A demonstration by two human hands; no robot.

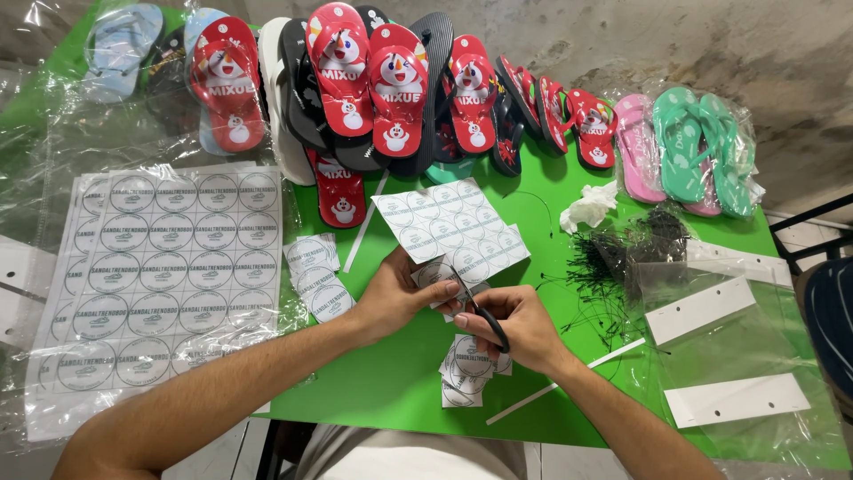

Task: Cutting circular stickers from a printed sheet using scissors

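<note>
Black-handled scissors [480,311] in closed right hand [520,329]

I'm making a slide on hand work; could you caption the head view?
Left hand holds a white sheet of round labels while right hand cuts with black-handled scissors over a green table.

Green table [391,382]: flip-flops [373,89] at back, label sheets [160,267], cut labels [466,364], black ties [613,258], plastic bags [729,356].

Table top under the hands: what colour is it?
Bright green table top, shown clearly in the head view.
</note>
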